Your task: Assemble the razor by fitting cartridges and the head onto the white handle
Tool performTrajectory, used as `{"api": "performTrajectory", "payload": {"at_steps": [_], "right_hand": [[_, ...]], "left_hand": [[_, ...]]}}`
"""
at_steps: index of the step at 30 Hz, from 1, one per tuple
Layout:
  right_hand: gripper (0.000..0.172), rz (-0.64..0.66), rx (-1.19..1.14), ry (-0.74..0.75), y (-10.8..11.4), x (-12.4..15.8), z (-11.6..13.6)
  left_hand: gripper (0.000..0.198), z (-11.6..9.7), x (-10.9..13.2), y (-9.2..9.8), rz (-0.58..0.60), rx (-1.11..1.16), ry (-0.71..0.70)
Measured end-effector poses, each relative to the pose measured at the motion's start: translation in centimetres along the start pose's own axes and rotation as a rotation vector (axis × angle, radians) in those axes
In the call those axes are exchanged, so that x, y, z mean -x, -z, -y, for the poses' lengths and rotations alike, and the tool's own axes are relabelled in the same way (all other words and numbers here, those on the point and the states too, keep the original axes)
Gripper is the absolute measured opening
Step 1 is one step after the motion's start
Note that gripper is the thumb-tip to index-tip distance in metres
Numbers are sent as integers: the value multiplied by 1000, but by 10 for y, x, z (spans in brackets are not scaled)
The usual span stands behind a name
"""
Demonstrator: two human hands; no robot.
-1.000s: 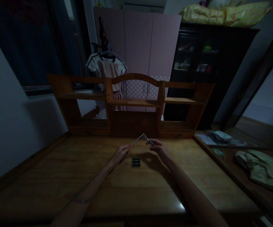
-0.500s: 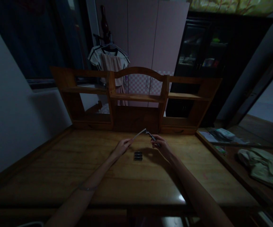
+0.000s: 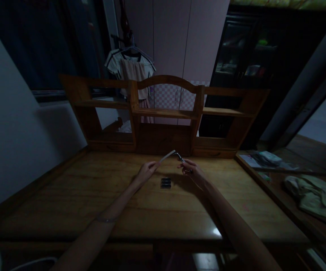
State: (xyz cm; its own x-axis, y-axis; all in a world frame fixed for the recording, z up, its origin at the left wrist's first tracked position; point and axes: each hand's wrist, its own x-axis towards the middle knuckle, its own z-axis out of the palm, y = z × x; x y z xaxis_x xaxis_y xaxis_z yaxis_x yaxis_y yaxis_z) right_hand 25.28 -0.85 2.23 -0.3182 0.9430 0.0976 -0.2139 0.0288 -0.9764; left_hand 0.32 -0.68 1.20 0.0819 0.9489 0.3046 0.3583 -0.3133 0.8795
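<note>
Above the wooden desk [image 3: 66, 195], both hands meet around a thin hinged tool. My left hand [image 3: 146, 171] pinches the end of its pale flat strip [image 3: 167, 156], which slants up to the right. My right hand [image 3: 190, 170] is closed on the dark slim handle [image 3: 181, 159] that joins the strip at its top. Directly below the hands, a small dark box [image 3: 165, 183] lies on the desk, touched by neither hand. A thin bracelet circles my left wrist.
A wooden shelf unit [image 3: 165, 113] stands along the desk's back edge. To the right, a lower surface holds papers [image 3: 261, 159] and a pale green cloth [image 3: 315, 199]. Behind hang clothes on a hanger [image 3: 130, 66], with a pink wardrobe and a dark cabinet.
The view tilted slightly, so the hands and tool sit a little higher in the picture. Both grips look unchanged and the dark box stays where it lay.
</note>
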Motion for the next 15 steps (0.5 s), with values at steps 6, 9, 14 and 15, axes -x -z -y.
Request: {"api": "performTrajectory", "payload": {"at_steps": [6, 9, 14, 15], "right_hand": [[37, 8, -17, -40, 3, -6, -2], [39, 13, -9, -50, 2, -5, -1], [38, 18, 48, -38, 2, -3, 0], [38, 24, 67, -43, 2, -4, -1]], "left_hand": [[41, -1, 1, -2, 39, 8, 12], [45, 6, 0, -3, 50, -21, -3], [46, 11, 0, -3, 78, -73, -69], [46, 11, 1, -3, 80, -81, -77]]}}
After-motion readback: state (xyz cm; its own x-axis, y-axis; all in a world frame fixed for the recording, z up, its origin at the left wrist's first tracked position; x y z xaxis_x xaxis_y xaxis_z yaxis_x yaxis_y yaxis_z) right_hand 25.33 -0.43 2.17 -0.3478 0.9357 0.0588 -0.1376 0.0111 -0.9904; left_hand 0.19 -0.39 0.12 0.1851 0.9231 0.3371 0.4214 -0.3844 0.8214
